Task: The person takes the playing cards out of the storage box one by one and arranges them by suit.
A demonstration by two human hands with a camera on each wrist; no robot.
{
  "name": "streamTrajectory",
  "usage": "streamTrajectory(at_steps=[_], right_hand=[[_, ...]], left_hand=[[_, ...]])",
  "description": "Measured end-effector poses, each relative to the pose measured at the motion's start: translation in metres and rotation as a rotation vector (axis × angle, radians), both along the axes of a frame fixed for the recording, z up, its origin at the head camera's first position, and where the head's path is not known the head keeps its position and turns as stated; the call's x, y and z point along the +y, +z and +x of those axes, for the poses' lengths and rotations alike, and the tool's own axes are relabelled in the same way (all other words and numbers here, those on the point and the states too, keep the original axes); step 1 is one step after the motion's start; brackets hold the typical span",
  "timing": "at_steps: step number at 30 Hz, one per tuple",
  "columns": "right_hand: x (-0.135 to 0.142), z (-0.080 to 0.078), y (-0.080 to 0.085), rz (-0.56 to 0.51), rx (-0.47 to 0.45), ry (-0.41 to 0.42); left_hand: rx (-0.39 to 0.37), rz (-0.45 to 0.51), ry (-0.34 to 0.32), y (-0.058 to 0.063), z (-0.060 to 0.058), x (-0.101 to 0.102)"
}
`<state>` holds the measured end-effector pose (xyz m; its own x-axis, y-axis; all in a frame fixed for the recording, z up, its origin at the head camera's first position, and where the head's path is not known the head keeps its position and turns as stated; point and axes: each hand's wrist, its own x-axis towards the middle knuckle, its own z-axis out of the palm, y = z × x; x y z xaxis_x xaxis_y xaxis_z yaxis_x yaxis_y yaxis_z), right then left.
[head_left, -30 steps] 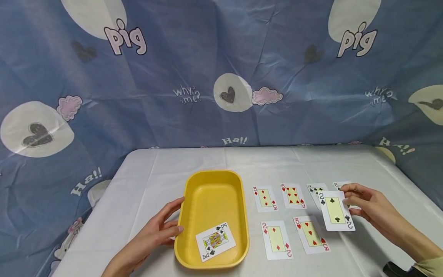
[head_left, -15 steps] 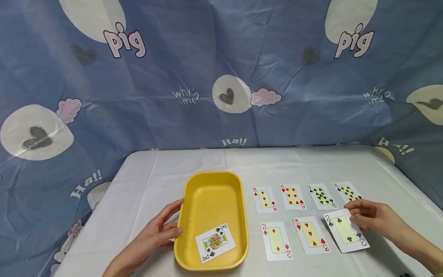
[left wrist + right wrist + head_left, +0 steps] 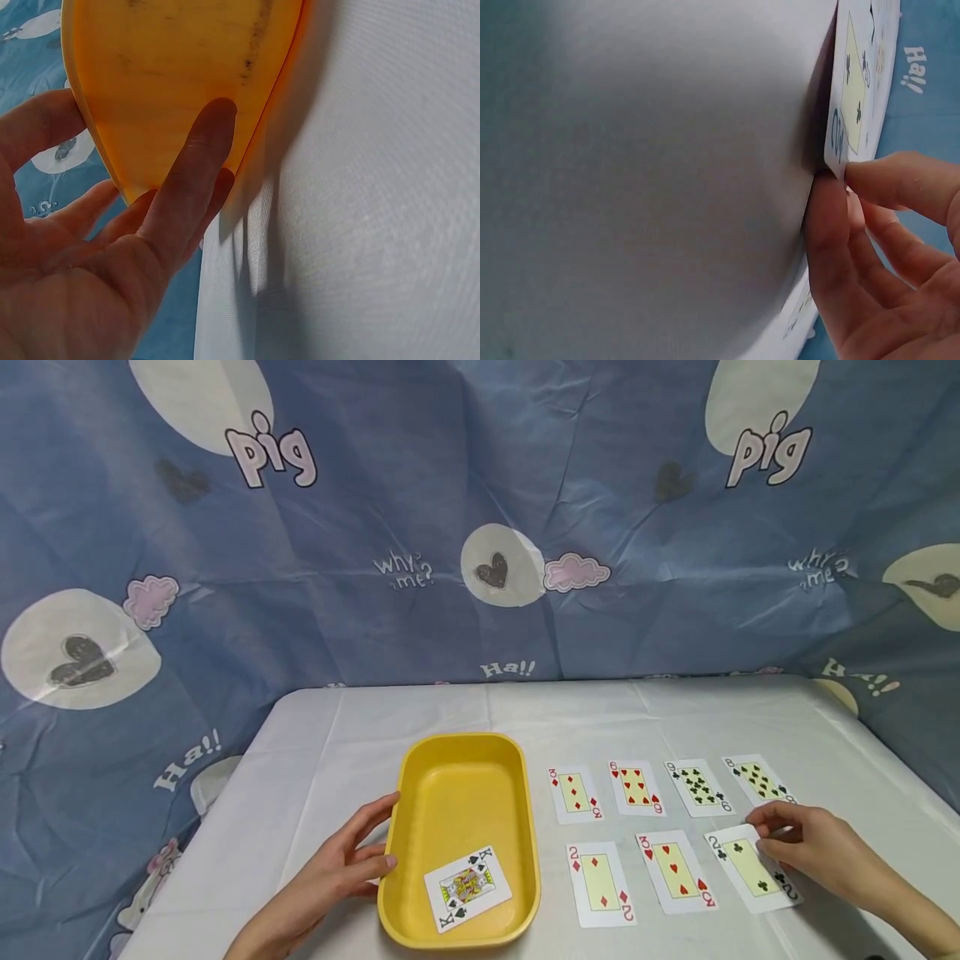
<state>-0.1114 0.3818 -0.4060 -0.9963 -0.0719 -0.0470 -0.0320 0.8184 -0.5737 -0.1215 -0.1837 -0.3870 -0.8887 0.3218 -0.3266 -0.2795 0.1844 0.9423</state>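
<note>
My left hand rests against the left wall of a yellow tray, its fingers fairly straight; in the left wrist view the fingers touch the outer wall. A king of spades lies face up in the tray's near end. On the right, my right hand pinches a two of clubs playing card by its right edge. In the right wrist view the pinched edge of that card is raised slightly off the cloth, with shadow under it.
A three of hearts and a two of diamonds lie left of the held card. Behind them are a three of diamonds, six of hearts, nine of clubs and eight of spades. A blue printed curtain hangs behind the white-covered table.
My right hand has brought the two of clubs down and slightly right, from above the cards to beside the three of hearts, uncovering the back cards. The left hand stays at the tray.
</note>
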Motion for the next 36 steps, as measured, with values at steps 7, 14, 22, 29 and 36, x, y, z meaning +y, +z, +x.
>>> streamTrajectory(at_steps=[7,14,22,29,36], right_hand=[[0.0,-0.001,0.0,-0.005,-0.052,-0.021],[0.005,0.002,-0.006,-0.105,0.049,0.013],[0.003,-0.002,-0.003,-0.354,0.201,0.142],[-0.03,-0.009,0.022,-0.388,0.205,0.125],[-0.067,-0.025,0.044,-0.523,0.202,0.266]], left_hand=[[0.001,0.014,-0.011,0.0,0.002,0.0],[0.0,0.011,-0.007,0.0,0.002,-0.001],[-0.008,0.017,-0.003,-0.003,0.002,-0.002],[-0.008,0.029,-0.009,-0.003,0.002,-0.003],[-0.01,0.014,0.005,-0.001,0.001,-0.001]])
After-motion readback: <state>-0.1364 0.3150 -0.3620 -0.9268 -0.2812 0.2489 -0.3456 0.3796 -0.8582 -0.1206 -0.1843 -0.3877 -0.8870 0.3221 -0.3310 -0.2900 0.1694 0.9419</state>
